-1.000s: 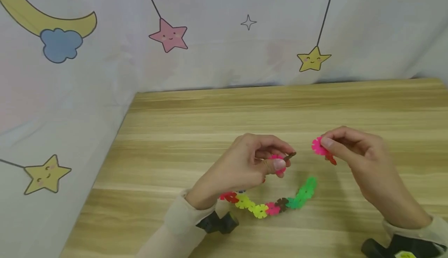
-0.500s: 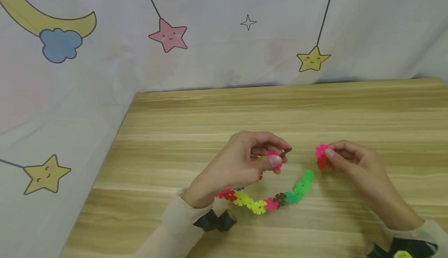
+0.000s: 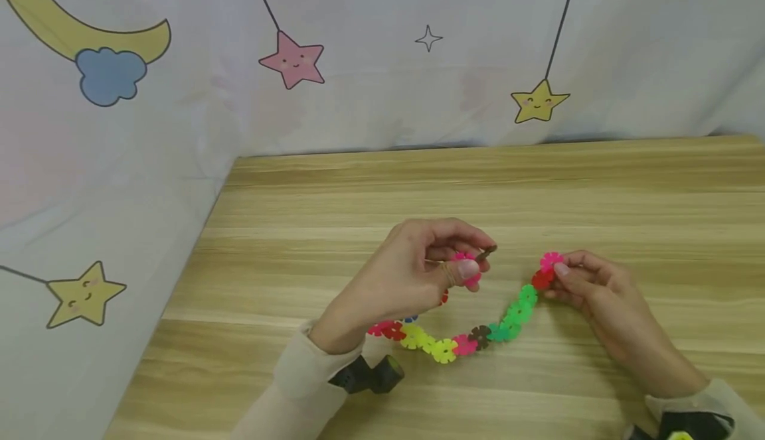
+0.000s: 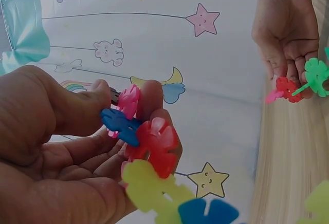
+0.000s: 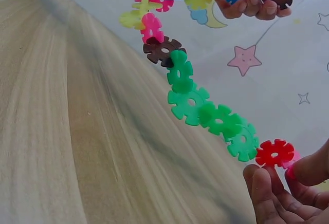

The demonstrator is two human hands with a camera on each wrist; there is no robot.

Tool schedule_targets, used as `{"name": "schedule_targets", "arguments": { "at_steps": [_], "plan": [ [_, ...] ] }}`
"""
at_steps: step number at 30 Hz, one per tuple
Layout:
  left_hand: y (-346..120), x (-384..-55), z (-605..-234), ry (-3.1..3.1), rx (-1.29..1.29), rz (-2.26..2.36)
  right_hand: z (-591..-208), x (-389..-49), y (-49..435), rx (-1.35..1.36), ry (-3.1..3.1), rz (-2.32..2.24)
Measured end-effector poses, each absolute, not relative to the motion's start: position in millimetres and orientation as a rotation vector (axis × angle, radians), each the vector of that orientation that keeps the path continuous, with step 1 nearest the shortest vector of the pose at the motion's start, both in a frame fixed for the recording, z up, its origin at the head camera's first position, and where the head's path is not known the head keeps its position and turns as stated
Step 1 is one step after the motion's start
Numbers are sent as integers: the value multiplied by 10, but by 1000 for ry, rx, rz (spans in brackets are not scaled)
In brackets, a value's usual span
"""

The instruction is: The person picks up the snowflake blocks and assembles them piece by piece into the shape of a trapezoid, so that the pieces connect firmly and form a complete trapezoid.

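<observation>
A chain of interlocking plastic snowflake discs [image 3: 443, 351] curves in a U between the hands. At its left end my left hand [image 3: 403, 271] pinches a pink disc [image 3: 473, 281] with a brown disc [image 3: 488, 251] sticking out beyond it. Blue [image 4: 121, 125], red [image 4: 158, 144] and yellow [image 4: 146, 180] discs follow in the left wrist view. With thumb and fingers my right hand [image 3: 609, 307] holds a pink disc [image 3: 551, 260] joined to a red disc [image 3: 542, 280]. That red disc meets the chain's green end disc [image 5: 242, 141]; whether they are slotted together I cannot tell.
Below the hands lies a wood-grain table [image 3: 335, 194]. A white cloth [image 3: 382, 95] printed with stars, a moon and a cloud hangs behind it and on the left. Dark wrist cameras [image 3: 370, 375] are strapped over the sleeves.
My right hand has moved down with the pink and red discs, and the red disc has turned and come against the green chain end. The left hand has shifted slightly, keeping its pinch.
</observation>
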State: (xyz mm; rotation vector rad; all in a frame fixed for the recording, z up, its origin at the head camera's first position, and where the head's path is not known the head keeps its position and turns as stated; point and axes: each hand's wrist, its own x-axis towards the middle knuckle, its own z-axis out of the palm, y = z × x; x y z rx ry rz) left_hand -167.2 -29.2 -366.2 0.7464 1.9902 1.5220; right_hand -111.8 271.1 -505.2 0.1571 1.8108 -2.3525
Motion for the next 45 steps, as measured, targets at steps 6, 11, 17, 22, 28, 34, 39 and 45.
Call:
{"name": "schedule_targets", "arguments": {
  "at_steps": [6,11,17,22,28,34,39,45],
  "plan": [
    [-295,-1677,-3661,2002,749,1520,-5068,-1109,2715,158,1813,-2332],
    [-295,-1677,-3660,2000,732,1525,-5074,-1100,2716,96,1812,-2331],
    [-291,-1667,-3656,2005,675,1543,-5044,-1079,2679,-21,1735,-2388],
    [-278,-1663,-3661,2032,632,1564,-4968,-1050,2614,-57,1682,-2473],
    [-258,-1661,-3664,2050,576,1591,-4760,-1011,2501,-84,1785,-2507],
    [-216,-1648,-3698,2016,573,1590,-4473,-972,2371,-205,1998,-2425],
    [-185,-1639,-3725,2032,627,1554,-4245,-955,2283,-265,2213,-2300],
    [-142,-1612,-3739,2051,678,1522,-4081,-958,2196,-370,2356,-2210]
  ]
}}
